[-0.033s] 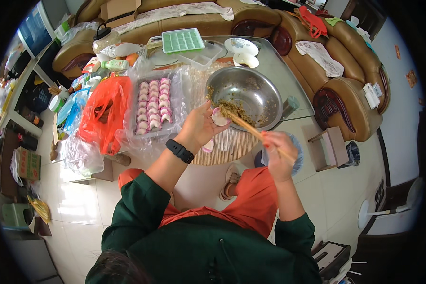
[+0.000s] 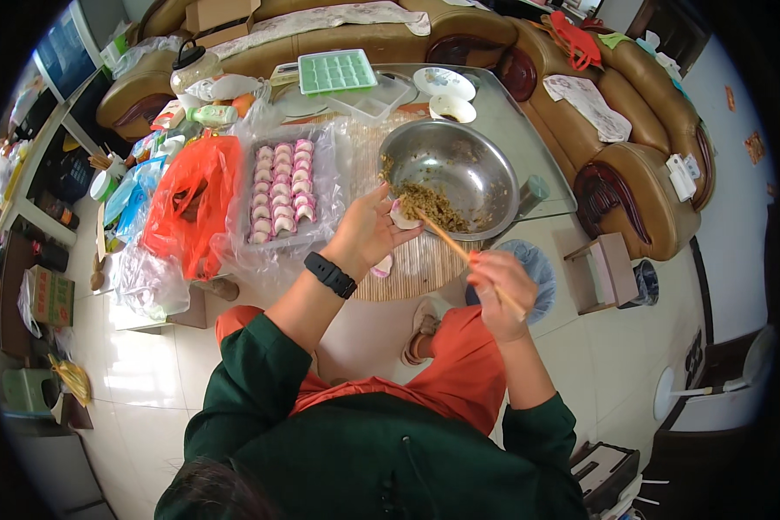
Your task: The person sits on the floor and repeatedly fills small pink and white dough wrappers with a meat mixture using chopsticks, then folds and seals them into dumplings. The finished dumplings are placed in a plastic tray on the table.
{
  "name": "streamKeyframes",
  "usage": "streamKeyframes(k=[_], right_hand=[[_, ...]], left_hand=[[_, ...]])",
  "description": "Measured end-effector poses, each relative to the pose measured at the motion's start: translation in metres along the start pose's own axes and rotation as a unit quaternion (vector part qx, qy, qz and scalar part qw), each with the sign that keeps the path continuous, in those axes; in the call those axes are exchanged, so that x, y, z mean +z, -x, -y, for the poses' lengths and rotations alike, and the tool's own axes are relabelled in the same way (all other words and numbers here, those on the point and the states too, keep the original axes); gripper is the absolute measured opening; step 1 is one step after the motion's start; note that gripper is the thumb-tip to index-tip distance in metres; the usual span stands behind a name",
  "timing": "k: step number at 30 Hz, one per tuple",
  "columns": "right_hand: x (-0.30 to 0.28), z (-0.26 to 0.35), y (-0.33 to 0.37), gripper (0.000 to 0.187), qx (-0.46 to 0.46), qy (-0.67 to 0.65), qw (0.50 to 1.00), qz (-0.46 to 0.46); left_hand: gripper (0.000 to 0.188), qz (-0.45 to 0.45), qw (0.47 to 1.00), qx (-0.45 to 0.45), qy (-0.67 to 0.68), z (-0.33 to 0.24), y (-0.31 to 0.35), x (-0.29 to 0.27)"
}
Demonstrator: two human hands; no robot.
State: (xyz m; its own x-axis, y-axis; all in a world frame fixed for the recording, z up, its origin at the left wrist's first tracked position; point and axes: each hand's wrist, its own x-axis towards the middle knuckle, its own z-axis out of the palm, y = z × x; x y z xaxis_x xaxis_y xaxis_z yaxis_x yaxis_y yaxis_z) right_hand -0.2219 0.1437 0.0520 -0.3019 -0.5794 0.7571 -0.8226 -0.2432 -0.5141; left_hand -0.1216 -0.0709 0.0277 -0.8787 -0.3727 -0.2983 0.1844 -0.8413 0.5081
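Observation:
My left hand (image 2: 366,227), palm up at the near left rim of the bowl, cradles a round pale dumpling wrapper (image 2: 401,216) with a pinkish edge on its fingers. Between the fingers of my right hand (image 2: 501,290) are wooden chopsticks (image 2: 448,238), their tips over the wrapper and the filling beside it. Brownish-green chopped filling (image 2: 435,204) lies in the large steel bowl (image 2: 496,173). Another pink-edged wrapper (image 2: 381,266) rests on the woven mat (image 2: 420,276) just below my left hand. Further left, rows of pink and white dumplings (image 2: 282,186) fill a plastic-lined tray (image 2: 321,227).
A red plastic bag (image 2: 201,186) sits left of the tray. Behind stand a green-and-white compartment tray (image 2: 338,73), a clear container (image 2: 374,102) and two white bowls (image 2: 445,84). A glass (image 2: 533,190) is right of the steel bowl, above a lined bin (image 2: 533,269).
My right hand has shifted a little left and down, with the chopsticks now angled more steeply at the wrapper. My left hand stays nearly where it was.

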Motion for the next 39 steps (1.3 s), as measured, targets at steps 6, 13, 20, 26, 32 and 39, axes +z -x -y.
streamKeyframes(k=[6,13,20,26,32,39], right_hand=[[0.0,0.02,0.015,0.022,-0.092,0.034,0.993,0.07],[-0.038,0.018,0.017,0.016,-0.007,-0.072,0.997,0.017],[-0.04,-0.028,0.036,0.024,0.269,-0.328,0.883,-0.199],[-0.033,-0.027,0.042,0.023,0.276,-0.354,0.874,-0.186],[-0.039,-0.019,0.037,0.023,0.269,-0.349,0.885,-0.147],[-0.042,-0.035,0.031,0.025,0.366,-0.418,0.816,-0.159]], left_hand=[[0.047,0.008,0.999,-0.036,0.003,0.007,-0.001,-0.01],[0.051,0.014,0.996,-0.079,0.027,0.008,0.01,-0.012],[0.058,0.056,0.994,-0.083,0.044,0.012,0.018,-0.014],[0.062,0.054,0.994,-0.084,0.044,0.012,0.021,-0.016],[0.062,0.049,0.993,-0.09,0.063,0.016,0.023,-0.017],[0.065,0.066,0.991,-0.111,0.046,0.016,0.034,-0.014]])
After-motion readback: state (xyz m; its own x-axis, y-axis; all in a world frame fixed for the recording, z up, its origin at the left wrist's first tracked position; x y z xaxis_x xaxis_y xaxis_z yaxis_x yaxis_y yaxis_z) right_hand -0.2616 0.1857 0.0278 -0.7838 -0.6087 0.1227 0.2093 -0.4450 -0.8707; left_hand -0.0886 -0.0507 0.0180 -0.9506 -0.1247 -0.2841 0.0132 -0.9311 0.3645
